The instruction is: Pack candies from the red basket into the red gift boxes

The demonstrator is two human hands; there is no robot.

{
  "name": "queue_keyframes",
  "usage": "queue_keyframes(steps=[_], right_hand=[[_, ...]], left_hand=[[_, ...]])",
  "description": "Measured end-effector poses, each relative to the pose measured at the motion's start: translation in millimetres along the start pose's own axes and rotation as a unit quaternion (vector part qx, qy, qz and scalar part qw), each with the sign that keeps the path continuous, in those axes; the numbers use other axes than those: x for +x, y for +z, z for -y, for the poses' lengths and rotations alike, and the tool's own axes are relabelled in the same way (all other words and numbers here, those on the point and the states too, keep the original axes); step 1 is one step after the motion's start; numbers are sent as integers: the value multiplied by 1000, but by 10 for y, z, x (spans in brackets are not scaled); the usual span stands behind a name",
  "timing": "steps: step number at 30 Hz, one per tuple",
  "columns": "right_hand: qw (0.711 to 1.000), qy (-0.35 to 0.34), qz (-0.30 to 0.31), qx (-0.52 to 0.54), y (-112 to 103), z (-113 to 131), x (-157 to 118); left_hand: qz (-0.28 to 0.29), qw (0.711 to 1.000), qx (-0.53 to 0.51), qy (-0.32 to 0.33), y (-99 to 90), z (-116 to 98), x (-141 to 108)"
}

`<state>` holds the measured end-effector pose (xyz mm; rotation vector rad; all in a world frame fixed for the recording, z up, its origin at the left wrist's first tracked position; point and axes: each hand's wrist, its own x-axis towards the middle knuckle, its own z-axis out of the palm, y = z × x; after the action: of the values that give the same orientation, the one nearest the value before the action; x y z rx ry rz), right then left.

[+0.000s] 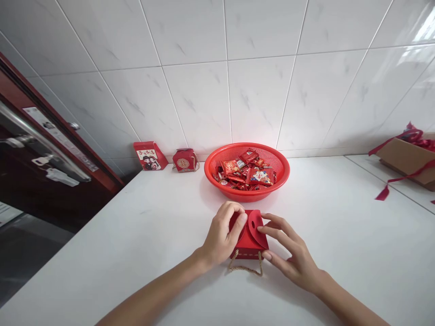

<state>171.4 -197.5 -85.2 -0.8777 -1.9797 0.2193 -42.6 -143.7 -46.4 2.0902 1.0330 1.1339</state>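
Observation:
On the white countertop in front of me stands a small red gift box (250,246) with round top flaps and a twisted cord handle. My left hand (222,233) has its fingers curled over the box's left flap, the thumb lying along it and hiding most of that flap. The right flap (257,228) has a small hole and tilts upward. My right hand (292,251) steadies the box's right side, index fingertip on the right flap and thumb at the front right corner. The cord handle (246,270) hangs forward onto the counter.
Just behind the box is a red plastic basket (246,195) of wrapped candies (243,172). Two more red boxes, a printed one (151,156) and one with a gold emblem (185,160), stand by the tiled wall. A cardboard box (408,156) with red ribbon (383,192) sits far right.

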Motion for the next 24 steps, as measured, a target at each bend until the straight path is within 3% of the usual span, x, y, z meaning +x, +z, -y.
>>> queue_keyframes(steps=[4, 13, 24], right_hand=[[1000, 5, 4, -8, -6, 8, -13], [998, 57, 0, -25, 12, 89, -4], [987, 107, -21, -117, -106, 45, 41]], left_hand=[[-19, 998, -43, -42, 45, 46, -35], [9, 974, -139, -181, 113, 2, -71], [19, 970, -178, -166, 380, -123, 100]])
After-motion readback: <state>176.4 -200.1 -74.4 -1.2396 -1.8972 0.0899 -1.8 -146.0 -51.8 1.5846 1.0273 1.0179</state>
